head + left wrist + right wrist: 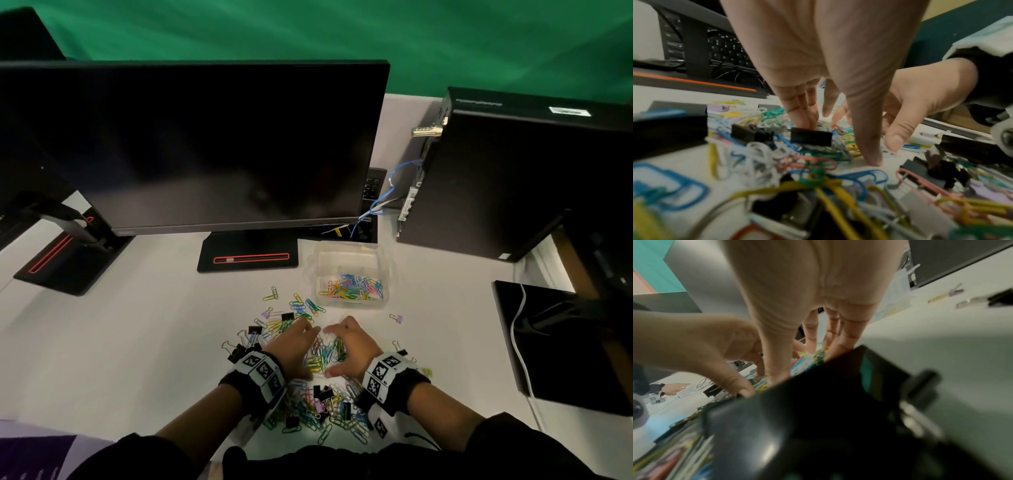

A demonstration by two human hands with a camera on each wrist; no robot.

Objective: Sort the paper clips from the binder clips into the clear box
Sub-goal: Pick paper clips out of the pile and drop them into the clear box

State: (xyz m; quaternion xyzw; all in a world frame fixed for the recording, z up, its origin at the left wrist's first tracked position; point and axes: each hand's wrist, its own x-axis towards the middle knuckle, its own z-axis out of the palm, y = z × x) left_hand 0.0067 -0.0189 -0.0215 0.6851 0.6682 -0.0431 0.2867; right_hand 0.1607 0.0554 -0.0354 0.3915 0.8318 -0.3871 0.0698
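Observation:
A heap of coloured paper clips lies on the white desk between my two hands. My left hand and right hand curve around it from either side, fingertips nearly meeting at the far end and thumbs at the near end. In the left wrist view my left fingers and thumb point down onto the desk, holding nothing. A black binder clip sits just in front of them. The clear box stands beyond my hands, with paper clips inside. The right wrist view is mostly blocked by a dark blurred object.
More mixed paper clips and black binder clips lie between my wrists. A purple binder clip sits alone at the right. A monitor and its base stand behind, a computer tower at the back right, a black pad at the right.

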